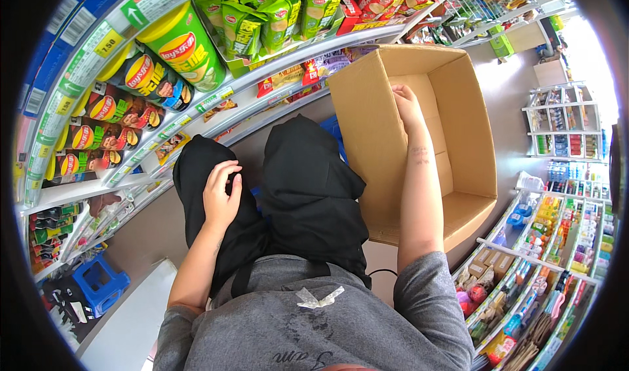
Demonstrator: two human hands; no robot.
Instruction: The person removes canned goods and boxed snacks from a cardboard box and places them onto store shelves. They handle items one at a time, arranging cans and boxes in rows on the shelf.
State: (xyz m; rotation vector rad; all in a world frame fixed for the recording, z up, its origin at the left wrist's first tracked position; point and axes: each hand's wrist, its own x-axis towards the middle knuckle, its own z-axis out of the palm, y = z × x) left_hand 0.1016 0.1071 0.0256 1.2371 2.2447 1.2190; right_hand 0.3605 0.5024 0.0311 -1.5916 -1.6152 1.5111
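A large open cardboard box (363,150) stands at my right, beside my knee. My right hand (408,103) reaches over its near wall, fingers curled at the inner side; whether they grip the cardboard is hard to tell. The part of the box's inside that shows holds nothing. My left hand (222,191) hovers at my left thigh, fingers loosely bent, nothing in it. Beyond my knees, a shelf carries a green Lay's chip canister (189,51), a black Lay's canister (152,76), several dark red canisters (110,106) and green snack bags (241,27).
White shelf edges (236,83) with price tags curve close past my knees. Red snack bags (378,0) stand farther along. A blue plastic stool (98,282) and a white panel (130,317) are at lower left. Stocked shelves (535,268) line the right side.
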